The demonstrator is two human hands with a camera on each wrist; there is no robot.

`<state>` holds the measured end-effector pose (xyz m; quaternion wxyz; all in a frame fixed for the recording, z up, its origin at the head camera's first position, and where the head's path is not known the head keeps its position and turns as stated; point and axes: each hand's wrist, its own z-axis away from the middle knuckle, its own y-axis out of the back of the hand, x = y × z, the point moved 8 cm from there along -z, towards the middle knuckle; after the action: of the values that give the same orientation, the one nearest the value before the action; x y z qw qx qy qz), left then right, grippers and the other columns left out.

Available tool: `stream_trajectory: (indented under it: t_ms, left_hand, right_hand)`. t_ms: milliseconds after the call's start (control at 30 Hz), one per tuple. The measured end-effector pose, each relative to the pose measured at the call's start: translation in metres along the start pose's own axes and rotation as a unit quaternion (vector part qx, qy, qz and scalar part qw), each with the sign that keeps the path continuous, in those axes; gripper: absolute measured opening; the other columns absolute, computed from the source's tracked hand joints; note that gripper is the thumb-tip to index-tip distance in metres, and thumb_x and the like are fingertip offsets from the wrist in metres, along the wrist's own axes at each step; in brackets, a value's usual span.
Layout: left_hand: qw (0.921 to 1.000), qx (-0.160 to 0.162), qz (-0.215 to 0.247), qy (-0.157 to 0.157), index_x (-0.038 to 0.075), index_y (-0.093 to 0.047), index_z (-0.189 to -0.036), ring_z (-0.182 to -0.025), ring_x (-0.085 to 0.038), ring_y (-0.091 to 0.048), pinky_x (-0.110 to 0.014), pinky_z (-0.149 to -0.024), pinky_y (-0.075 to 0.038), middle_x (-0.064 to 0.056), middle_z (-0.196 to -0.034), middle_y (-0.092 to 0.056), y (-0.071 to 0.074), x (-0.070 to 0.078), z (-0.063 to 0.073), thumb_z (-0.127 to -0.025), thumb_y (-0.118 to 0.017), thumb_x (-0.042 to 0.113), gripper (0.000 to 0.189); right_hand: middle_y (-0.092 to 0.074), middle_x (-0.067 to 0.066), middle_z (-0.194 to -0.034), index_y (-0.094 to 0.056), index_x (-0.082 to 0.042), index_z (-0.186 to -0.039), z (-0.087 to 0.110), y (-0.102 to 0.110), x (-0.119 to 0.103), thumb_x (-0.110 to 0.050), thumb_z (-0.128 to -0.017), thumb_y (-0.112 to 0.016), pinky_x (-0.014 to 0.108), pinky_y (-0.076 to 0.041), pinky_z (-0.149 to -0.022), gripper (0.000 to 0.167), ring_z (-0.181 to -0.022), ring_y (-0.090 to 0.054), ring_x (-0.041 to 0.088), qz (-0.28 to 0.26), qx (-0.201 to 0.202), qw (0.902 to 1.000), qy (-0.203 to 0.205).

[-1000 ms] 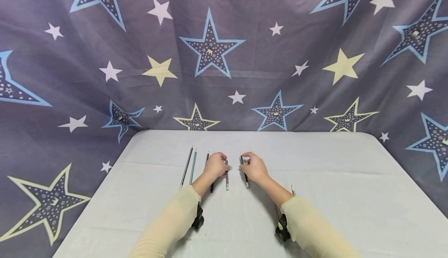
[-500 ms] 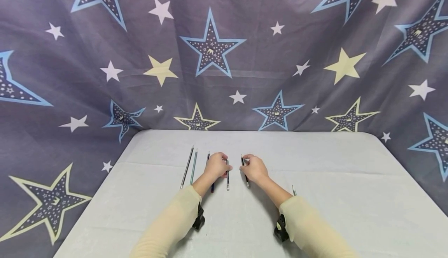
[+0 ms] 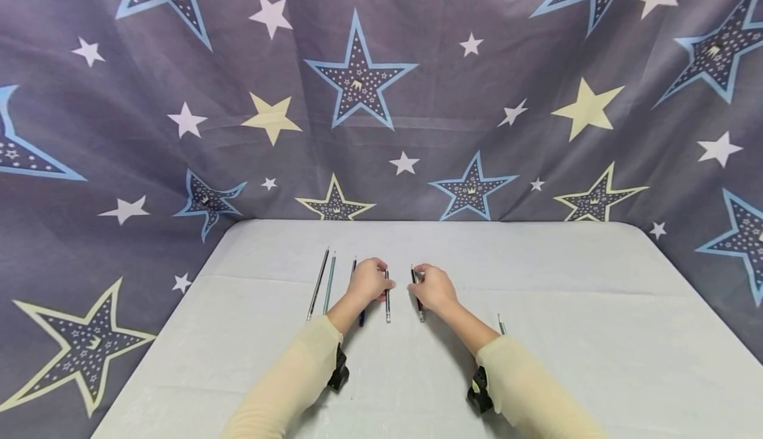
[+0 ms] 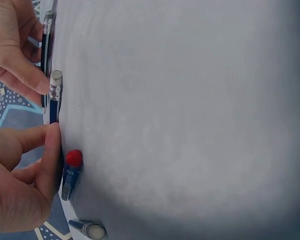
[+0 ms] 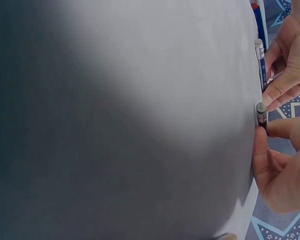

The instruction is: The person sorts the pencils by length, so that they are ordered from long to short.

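Observation:
In the head view, my left hand (image 3: 367, 281) pinches a dark pencil (image 3: 387, 303) between thumb and fingers. Its silver ferrule and pale eraser point toward me; the left wrist view shows a blue barrel. A short gap to the right, my right hand (image 3: 435, 288) pinches a black pencil (image 3: 420, 305), slightly slanted, eraser end also toward me. A dark blue pencil (image 3: 361, 320) lies partly hidden under my left hand; its red end (image 4: 74, 158) shows in the left wrist view. Left of that lie a teal pencil (image 3: 330, 283) and a long black pencil (image 3: 318, 285).
All lies on a white-covered table (image 3: 381, 386). Another greenish pencil (image 3: 501, 324) lies by my right forearm, mostly hidden by the sleeve. Behind the table hangs a grey star-patterned cloth (image 3: 381, 147).
The far tip of the pencil in my right hand has dropped slightly toward me. My left hand and the other pencils stay in place.

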<state>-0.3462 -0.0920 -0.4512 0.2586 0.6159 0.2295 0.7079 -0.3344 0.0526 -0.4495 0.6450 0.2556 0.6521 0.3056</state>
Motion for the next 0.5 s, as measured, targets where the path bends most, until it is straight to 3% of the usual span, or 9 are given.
stream_trajectory:
  t_ms: [500]
  left_hand:
    - [1.0,-0.001,0.004,-0.002,-0.002,-0.059,-0.115,-0.053,-0.012,-0.059,-0.02,-0.046,-0.054,-0.015,-0.097,-0.061,0.0004,-0.0001,0.0004,-0.077,-0.073,0.007,0.041]
  right_hand:
    - [-0.062,0.008,-0.083,-0.058,0.001,-0.121,0.0017,-0.0012,-0.0012,-0.012,-0.082,-0.068,0.017,-0.042,-0.035,0.042,-0.037,-0.05,0.006,-0.003,-0.009,0.9999,0.008]
